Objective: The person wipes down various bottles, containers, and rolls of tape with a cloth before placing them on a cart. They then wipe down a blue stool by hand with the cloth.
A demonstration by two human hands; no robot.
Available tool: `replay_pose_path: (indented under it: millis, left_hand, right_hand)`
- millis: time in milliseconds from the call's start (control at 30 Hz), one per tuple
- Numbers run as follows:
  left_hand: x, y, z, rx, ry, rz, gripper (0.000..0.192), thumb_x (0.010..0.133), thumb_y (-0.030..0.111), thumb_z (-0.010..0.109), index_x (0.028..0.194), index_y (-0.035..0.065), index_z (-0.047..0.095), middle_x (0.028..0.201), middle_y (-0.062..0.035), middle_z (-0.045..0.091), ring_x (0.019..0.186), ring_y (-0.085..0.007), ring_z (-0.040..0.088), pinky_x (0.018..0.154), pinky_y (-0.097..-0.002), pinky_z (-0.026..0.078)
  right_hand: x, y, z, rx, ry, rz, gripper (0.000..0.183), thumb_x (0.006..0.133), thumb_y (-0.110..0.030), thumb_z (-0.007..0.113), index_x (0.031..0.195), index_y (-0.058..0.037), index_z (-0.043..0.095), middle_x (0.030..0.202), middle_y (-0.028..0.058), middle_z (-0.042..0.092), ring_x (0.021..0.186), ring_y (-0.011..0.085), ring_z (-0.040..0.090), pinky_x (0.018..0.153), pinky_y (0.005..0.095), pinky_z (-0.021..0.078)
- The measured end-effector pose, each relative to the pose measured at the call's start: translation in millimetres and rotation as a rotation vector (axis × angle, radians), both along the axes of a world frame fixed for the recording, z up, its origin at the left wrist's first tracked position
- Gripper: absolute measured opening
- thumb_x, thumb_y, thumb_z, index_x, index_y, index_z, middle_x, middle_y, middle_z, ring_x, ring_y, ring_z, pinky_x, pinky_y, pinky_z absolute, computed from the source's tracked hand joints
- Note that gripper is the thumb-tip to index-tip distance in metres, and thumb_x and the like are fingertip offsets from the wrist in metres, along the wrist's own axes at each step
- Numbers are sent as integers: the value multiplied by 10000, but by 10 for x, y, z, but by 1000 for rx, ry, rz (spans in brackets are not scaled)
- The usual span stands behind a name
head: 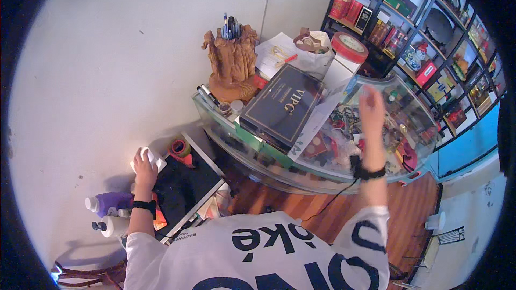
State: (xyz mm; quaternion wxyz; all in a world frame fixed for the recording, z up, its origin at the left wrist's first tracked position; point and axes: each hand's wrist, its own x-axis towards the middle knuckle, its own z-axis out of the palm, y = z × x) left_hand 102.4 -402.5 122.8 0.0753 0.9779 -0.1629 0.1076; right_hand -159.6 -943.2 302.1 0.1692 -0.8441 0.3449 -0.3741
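Note:
My left hand (145, 166) rests on a folded white cloth or tissue (159, 159) at the back of a low black-topped table (183, 185), close to the wall. A roll of tape (179, 148) lies just right of it. My right hand (371, 102), blurred, is over the curved glass display case (419, 121); whether it holds anything does not show. To its left, a black gift box (284, 104) lies on the case, with a white printed sheet (318, 123) along its side. A round red box (349, 47) sits beyond, on a white box (338, 73).
A carved wooden pen holder (231, 62), small jars (236, 106) and a white bag (318, 56) stand on the case. Purple (109, 204) and white (113, 226) bottles stand beside the low table. A filled shelf unit (415, 28) rises at the right; a cable (336, 197) hangs from my right wrist.

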Motion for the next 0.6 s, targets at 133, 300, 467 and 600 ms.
replay_pose_path:
  millis: [133,300,467,600]
  left_hand:
    - [-356,-359,351,-326,193,-429,351,707,25,544,1048,34,459,1035,-166,496,954,-320,506,811,-367,420]
    - [-621,-418,392,-333,219,-537,258,723,28,535,979,36,509,910,-139,551,808,-283,571,694,-355,464]
    - [-719,-311,446,-315,239,-549,189,735,65,539,922,38,550,847,-131,572,763,-275,584,668,-351,469]
    - [-747,-233,474,-344,255,-498,178,721,62,547,897,39,562,819,-124,582,761,-283,581,667,-350,470]
  right_hand:
    - [338,-824,592,-443,47,81,441,714,-238,619,1118,-117,491,1148,112,488,1040,285,479,830,391,412]
    - [803,-1013,594,-411,494,-62,488,671,-285,666,1107,-153,490,1219,83,431,1130,288,393,892,531,325]
    - [872,-1147,616,-391,560,17,445,657,-242,685,1041,-111,503,1108,99,509,1079,283,440,855,535,327]
    - [682,-1205,677,-240,201,159,397,666,-213,687,997,-76,515,959,86,576,976,214,509,838,401,375]
